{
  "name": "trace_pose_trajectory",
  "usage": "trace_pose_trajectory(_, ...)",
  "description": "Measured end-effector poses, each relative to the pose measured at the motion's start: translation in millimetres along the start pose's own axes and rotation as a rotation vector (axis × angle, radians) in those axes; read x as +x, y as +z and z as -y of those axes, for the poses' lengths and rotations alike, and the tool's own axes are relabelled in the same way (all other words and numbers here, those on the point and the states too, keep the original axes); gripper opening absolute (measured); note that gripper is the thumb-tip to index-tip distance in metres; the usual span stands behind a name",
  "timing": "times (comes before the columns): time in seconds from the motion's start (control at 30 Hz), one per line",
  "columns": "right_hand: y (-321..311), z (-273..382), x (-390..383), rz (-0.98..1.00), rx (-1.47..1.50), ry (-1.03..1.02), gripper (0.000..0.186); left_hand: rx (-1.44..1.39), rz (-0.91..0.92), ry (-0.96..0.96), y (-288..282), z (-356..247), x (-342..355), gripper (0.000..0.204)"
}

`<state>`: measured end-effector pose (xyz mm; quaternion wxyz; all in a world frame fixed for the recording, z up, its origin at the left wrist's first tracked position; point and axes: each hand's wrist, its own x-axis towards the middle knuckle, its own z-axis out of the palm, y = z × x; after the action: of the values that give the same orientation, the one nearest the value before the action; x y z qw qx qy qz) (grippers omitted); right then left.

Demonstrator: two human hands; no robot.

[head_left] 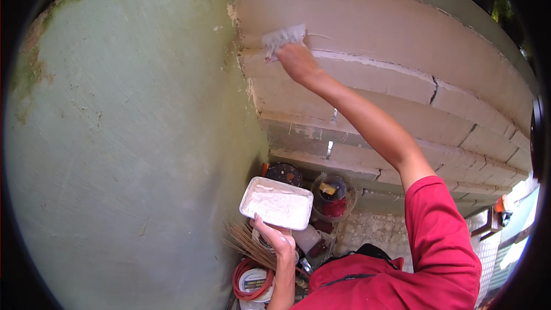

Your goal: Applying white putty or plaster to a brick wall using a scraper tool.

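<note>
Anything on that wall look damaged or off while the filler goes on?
Yes. A dark crack cuts across the white stepped moulding right of the right hand, which presses a spreader there. The green wall shows flaking patches at its top edge.

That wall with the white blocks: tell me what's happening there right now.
A person in a red top is spreading white paste on the block wall. The right hand presses a flat scraper against a joint near the wall's left edge. The left hand holds up a rectangular tray of white paste. Buckets and a coiled red hose sit on the ground below.
</note>
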<state>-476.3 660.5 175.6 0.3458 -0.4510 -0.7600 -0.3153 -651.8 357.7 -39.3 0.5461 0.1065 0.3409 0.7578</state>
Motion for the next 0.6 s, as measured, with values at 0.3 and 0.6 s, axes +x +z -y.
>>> trace_pose_trajectory(0.3, -84.3, -33.8, 44.4, -0.096, -0.140, 0.003, 0.012, 0.030, 0.035, -0.002, -2.4, 6.7, 0.0, 0.061)
trace_pose_trajectory(0.6, -62.5, -41.1, 7.7, 0.075, -0.208, -0.088, 0.013, 0.039, 0.044, -0.015, -5.1, 9.1, 3.4, 0.060)
